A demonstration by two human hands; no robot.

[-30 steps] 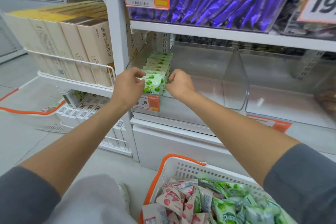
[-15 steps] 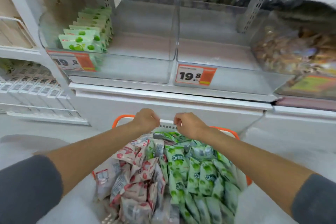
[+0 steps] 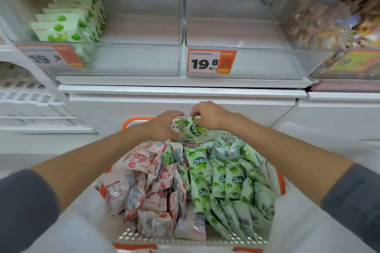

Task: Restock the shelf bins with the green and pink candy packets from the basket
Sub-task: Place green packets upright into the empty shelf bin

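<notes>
Over the basket (image 3: 131,121), right hand (image 3: 209,117) is pinching a green packet (image 3: 192,130), left hand (image 3: 163,126) unclear; worth stacking several squarely.

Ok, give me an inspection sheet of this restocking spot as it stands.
Surface: white shelf carrying clear bins.
Job's things: basket full, pink packets on its left, green packets on its right; left bin has a shelved row of green ones; middle bin empty.
Clutter: nothing seen.
Hands: left hand and right hand both hold the held green packet at the basket's far end.
Cables: nothing seen.
Surroundings: price tag reading 19.8; right bin of brown snacks, blurred.
</notes>
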